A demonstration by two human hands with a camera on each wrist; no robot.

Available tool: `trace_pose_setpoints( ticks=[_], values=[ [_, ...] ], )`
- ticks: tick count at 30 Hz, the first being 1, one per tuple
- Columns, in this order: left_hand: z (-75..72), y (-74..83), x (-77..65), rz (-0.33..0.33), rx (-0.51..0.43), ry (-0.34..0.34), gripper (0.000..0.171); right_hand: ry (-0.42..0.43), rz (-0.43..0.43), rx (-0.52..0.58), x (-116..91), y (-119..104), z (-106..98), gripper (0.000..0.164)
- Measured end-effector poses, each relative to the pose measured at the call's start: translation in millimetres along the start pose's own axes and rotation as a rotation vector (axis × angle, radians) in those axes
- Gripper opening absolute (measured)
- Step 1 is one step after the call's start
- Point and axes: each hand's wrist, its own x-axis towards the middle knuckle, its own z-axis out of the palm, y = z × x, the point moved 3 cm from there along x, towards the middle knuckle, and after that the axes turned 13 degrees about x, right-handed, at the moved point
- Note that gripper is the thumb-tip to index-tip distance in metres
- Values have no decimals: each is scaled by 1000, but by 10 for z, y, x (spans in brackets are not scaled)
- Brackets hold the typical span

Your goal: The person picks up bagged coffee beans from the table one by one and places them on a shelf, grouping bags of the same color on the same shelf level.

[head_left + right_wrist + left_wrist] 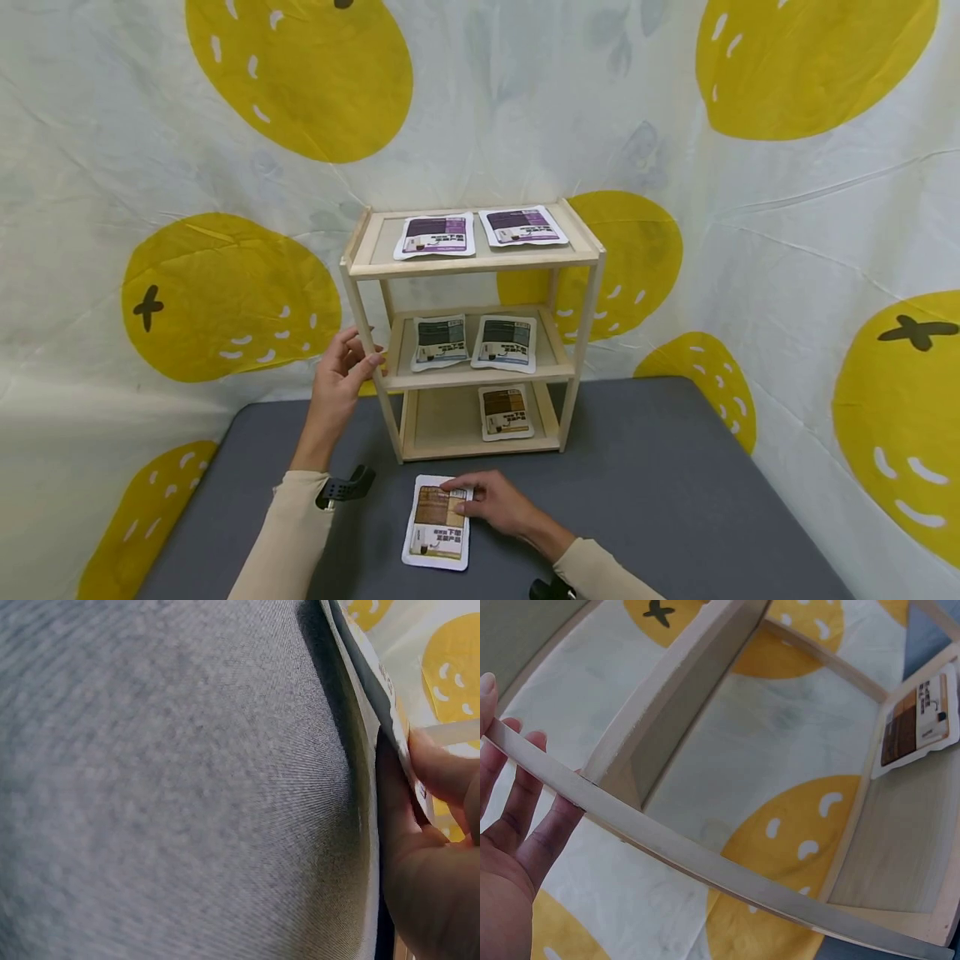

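Note:
My left hand point(339, 383) holds the left front post of a three-tier wooden shelf rack point(472, 380). In the left wrist view, the fingers point(544, 836) pass behind the post and the thumb shows at the left edge. Near the front of the rack, my right hand point(498, 504) pinches the upper right edge of a white pouch with a brown label point(437, 533). Seen from the right wrist, the thumb and fingers point(405, 817) lie on opposite sides of the pouch edge. How far the pouch is off the table cannot be told.
Two purple-labelled pouches point(438, 236) lie on the top tier and two dark green-labelled pouches point(505, 343) on the middle one. Another brown-labelled pouch point(506, 412) lies right of centre on the bottom tier. Fruit-patterned cloth point(487, 100) hangs behind the grey table point(660, 483).

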Motion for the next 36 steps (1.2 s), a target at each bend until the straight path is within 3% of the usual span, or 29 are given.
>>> trace_pose_setpoints(
  ticks=[4,7,12,14,21,29,36],
  values=[
    [0,-17,-15,-3,5,-3,47,18,-11,-26,-11,1,-9,26],
    [1,-27,-21,-10,6,-3,47,5,-2,-11,-16,11,-10,30],
    [2,-21,-14,-16,-4,7,46,-48,67,175,-11,32,18,57],
    [3,-17,-9,-12,-6,9,47,-56,75,217,-11,31,28,61],
    [8,-3,-10,4,-11,2,46,-65,51,277,-10,51,35,47],
    [2,-15,-7,8,-3,-2,47,-46,43,185,1,47,-30,40],
    [2,-15,7,0,-9,6,47,-138,70,229,-3,39,-53,66]
  ],
)
